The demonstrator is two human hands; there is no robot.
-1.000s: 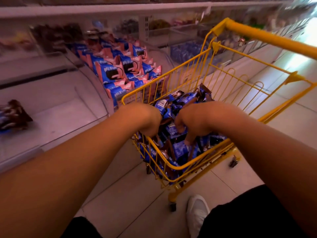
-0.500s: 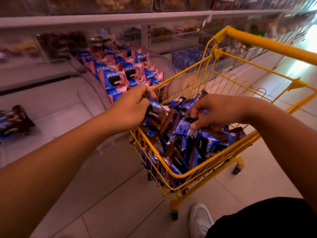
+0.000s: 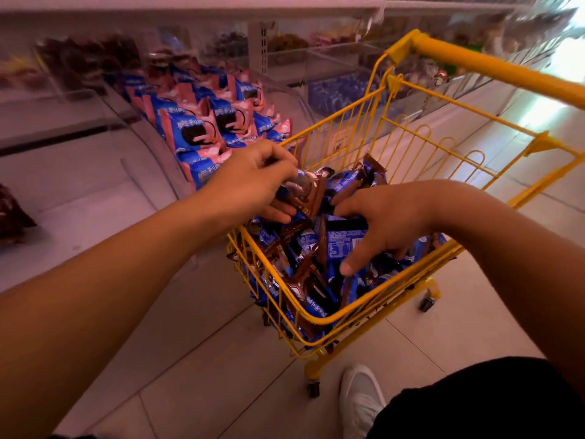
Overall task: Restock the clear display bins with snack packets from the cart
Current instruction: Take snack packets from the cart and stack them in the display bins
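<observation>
A small yellow wire cart [image 3: 408,128] stands in front of me, filled with several blue and brown snack packets [image 3: 304,264]. My left hand [image 3: 250,182] hovers over the cart's left rim and grips a brown and blue packet [image 3: 305,191] lifted above the pile. My right hand [image 3: 383,223] reaches down into the cart, its fingers and thumb curled round a blue packet [image 3: 343,239] on top of the heap. To the left, a clear display bin [image 3: 152,144] holds blue and pink packets [image 3: 196,128].
More clear bins with other snacks line the shelf behind the cart [image 3: 332,93]. A clear bin at far left holds a few dark packets [image 3: 12,213]. My white shoe [image 3: 361,400] stands on the tiled floor by the cart's front wheel [image 3: 313,389].
Both hands dug into the pile a second ago. The left hand has since risen over the left rim with a packet. The right hand has shifted to a blue packet on top.
</observation>
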